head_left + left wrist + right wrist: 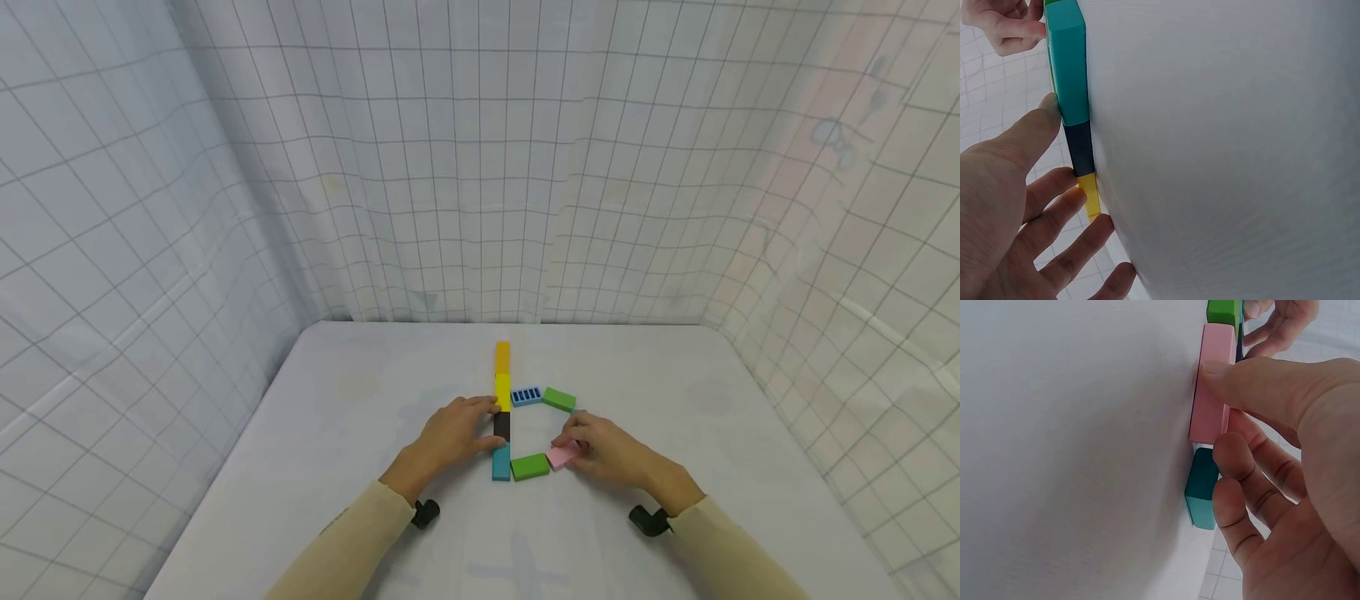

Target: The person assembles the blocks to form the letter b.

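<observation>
A straight column of blocks runs away from me: teal point(501, 463), black point(502, 427), yellow point(503, 390), then orange point(502, 357) at the far end. My left hand point(450, 435) rests along its left side, thumb at the teal block and fingertips by the yellow one, fingers spread. To the right, my right hand point(611, 452) pinches a pink block point(1213, 394) between thumb and fingers. The pink block lies at the end of a green block point(530, 467). Another teal block point(1202, 481) sits against my right fingertips, mostly hidden in the head view.
A light blue block with dark slots point(527, 397) touches the column's right side, beside a second green block point(559, 399). These curve round toward my right hand. The white table point(337, 467) ends at gridded curtains point(480, 208) on the back and sides.
</observation>
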Tool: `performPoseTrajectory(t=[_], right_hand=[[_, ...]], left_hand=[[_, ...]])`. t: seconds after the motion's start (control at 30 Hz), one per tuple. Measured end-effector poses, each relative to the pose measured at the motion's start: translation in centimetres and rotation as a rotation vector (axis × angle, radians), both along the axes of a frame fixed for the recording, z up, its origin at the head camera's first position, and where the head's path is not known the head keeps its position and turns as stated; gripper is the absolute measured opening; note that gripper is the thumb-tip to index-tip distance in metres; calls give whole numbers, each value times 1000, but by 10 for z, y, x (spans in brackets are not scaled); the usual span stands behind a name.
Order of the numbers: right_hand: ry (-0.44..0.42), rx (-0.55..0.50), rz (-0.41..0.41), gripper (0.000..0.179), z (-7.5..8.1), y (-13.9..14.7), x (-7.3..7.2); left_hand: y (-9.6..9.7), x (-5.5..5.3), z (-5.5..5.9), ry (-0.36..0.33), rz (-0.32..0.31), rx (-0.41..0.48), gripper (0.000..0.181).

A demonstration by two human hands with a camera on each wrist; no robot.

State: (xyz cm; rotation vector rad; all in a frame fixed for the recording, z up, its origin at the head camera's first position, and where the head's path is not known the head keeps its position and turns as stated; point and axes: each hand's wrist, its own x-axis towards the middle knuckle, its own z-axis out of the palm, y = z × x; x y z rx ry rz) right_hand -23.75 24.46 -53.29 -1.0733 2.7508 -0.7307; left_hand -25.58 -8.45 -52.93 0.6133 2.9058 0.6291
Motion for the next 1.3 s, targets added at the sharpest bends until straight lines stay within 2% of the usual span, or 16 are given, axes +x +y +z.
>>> performPoseTrajectory(t=[0.2,0.5,0.8,1.1,1.3], right_hand=[[13,-10,14,30,0,1,-1],[8,19,-23,41,5,1,-3],[-10,17,-133,44,10,17,-2],[-45,-75,-100,43,1,31,-7],[-21,-92,-92,42,-1,30,-7]], left_hand=[[1,0,1,-6,2,-9,66],[2,0,5,-1,14,-26,67],[-1,1,4,5,-6,-18,66],[0,4,4,2,1,-22,66],[-1,3,1,12,-9,-10,65]])
